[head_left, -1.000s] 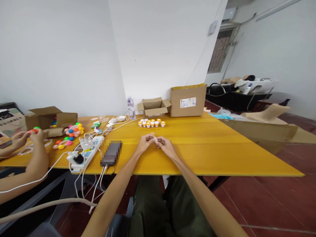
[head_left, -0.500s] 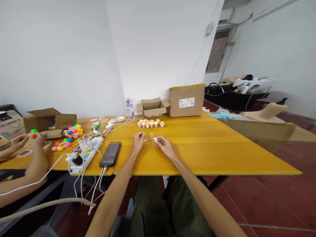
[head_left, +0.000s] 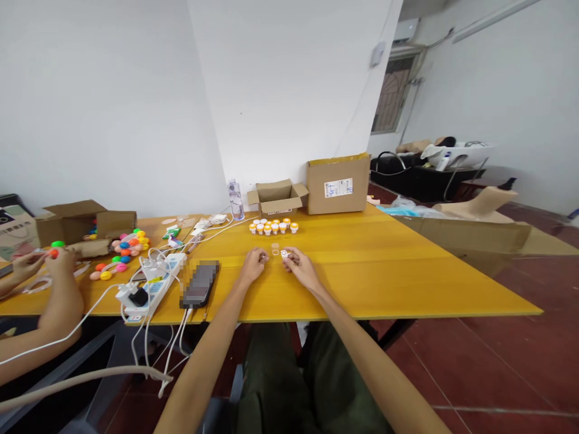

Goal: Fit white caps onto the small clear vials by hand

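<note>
My left hand (head_left: 254,265) is closed with its fingertips pinched at a small pale ring-like piece (head_left: 265,257), mostly hidden by the fingers. Between finger and thumb, my right hand (head_left: 301,265) grips a small white piece with dark spots (head_left: 284,254). A small clear cup (head_left: 275,249) stands on the yellow table (head_left: 384,277), between the two hands and slightly beyond them. Farther back, several small white containers with orange rims (head_left: 274,228) are grouped in rows.
An open cardboard box (head_left: 278,199), a taller closed carton (head_left: 338,187) and a water bottle (head_left: 236,200) stand along the wall. Left of me lie a phone (head_left: 201,283) and a power strip (head_left: 156,289) with cables. Another person's hands (head_left: 61,265) handle colourful balls at far left.
My left fingers have curled in more around the pale piece. The spotted piece in my right hand has turned, showing more of its spotted face. The view has shifted slightly.
</note>
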Tool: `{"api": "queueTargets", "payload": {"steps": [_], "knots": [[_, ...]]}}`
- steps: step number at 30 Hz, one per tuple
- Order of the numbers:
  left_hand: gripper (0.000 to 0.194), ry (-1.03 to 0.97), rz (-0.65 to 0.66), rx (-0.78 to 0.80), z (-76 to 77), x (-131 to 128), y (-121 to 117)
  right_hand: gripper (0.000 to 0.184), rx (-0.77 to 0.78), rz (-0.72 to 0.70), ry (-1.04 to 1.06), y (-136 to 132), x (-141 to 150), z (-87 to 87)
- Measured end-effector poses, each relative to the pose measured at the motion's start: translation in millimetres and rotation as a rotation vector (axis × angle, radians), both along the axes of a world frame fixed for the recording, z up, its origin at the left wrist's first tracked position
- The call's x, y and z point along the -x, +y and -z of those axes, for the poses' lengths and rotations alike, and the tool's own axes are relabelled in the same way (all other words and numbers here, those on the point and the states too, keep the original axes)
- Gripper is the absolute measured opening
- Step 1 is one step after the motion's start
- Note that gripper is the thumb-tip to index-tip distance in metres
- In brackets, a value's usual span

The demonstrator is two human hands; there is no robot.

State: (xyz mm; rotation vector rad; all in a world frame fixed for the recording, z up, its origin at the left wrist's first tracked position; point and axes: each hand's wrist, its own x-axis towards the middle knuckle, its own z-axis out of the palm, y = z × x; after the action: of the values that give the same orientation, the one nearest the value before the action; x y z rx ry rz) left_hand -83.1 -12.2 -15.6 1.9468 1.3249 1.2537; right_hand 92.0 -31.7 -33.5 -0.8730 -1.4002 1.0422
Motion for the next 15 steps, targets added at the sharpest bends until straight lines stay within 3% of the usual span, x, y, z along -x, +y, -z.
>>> {"api": "queueTargets", "payload": {"steps": [8,15], "knots": [[0.008,-0.175,0.088,0.064,-7.7,-9,-5,0.029,-0.014,-0.023,-0.026,-3,0,-2.5],[0.019,-0.329,0.186,0.163,-8.1,-17,-7,0.023,-0.067,-0.050,-0.061,-3,0,-4.3]]}}
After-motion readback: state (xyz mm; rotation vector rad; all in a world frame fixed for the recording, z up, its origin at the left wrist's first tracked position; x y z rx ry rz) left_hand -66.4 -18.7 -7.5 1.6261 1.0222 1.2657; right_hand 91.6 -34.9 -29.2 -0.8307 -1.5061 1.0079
